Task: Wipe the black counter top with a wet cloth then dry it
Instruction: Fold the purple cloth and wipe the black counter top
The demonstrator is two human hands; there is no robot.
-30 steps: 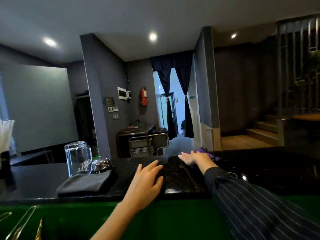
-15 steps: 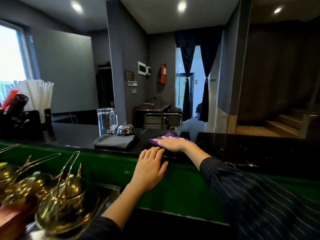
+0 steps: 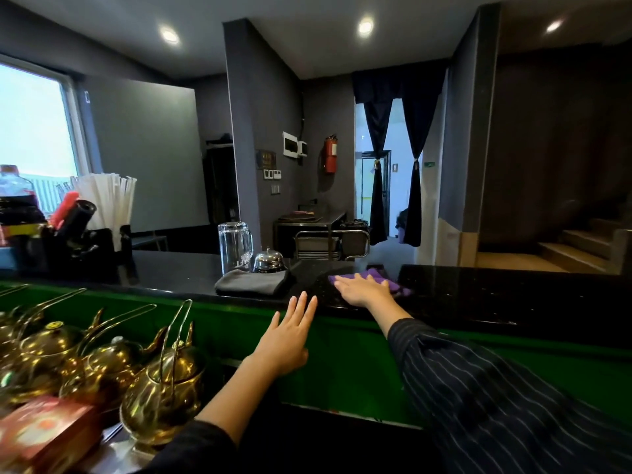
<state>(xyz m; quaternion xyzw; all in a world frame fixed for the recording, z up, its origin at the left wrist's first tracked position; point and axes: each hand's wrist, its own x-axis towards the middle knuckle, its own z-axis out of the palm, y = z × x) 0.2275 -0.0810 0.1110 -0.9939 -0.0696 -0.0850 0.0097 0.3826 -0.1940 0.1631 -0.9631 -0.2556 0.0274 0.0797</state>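
Note:
The black counter top (image 3: 478,289) runs across the middle of the view above a green front panel. My right hand (image 3: 362,289) lies flat, palm down, on a purple cloth (image 3: 379,279) that rests on the counter. My left hand (image 3: 290,336) hovers open, fingers spread, by the counter's near edge and in front of the green panel, holding nothing. A folded dark grey cloth (image 3: 251,283) lies on the counter to the left of the purple one.
A clear glass jug (image 3: 234,246) and a metal call bell (image 3: 268,261) stand behind the grey cloth. A black holder with white straws (image 3: 102,200) sits at the far left. Several brass teapots (image 3: 160,378) and a red box (image 3: 41,436) crowd the lower shelf.
My view has dropped and pulled back, bringing the teapots into sight. My right hand has slid the purple cloth along the counter. My left hand has come off the counter top to its near edge.

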